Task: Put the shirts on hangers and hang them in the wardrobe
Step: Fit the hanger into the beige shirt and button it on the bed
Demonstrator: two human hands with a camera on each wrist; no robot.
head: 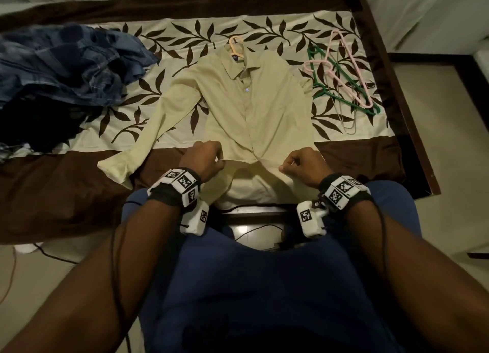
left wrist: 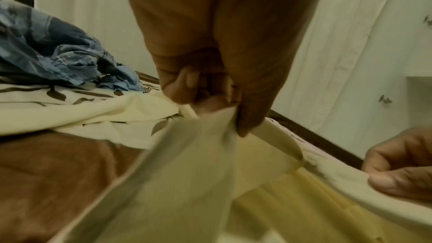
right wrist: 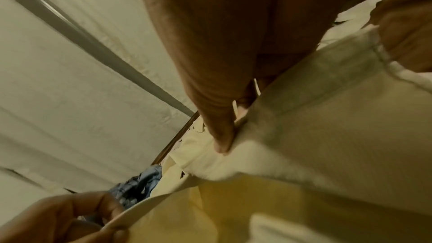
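Observation:
A pale yellow shirt (head: 246, 109) lies face up on the bed, collar away from me, with an orange hanger (head: 236, 47) poking out of its neck. My left hand (head: 209, 159) pinches the shirt's bottom hem on the left side, and my right hand (head: 301, 164) pinches the hem on the right. In the left wrist view the left hand (left wrist: 217, 110) grips a fold of yellow shirt (left wrist: 187, 173). The right wrist view shows the right hand (right wrist: 224, 132) clamping the yellow shirt (right wrist: 315, 127) hem with thumb and fingers.
A heap of blue and dark clothes (head: 66, 72) lies at the bed's left. Pink and green hangers (head: 341, 72) are piled at the right of the bed. The dark wooden bed frame (head: 397, 88) runs along the right, with floor beyond it.

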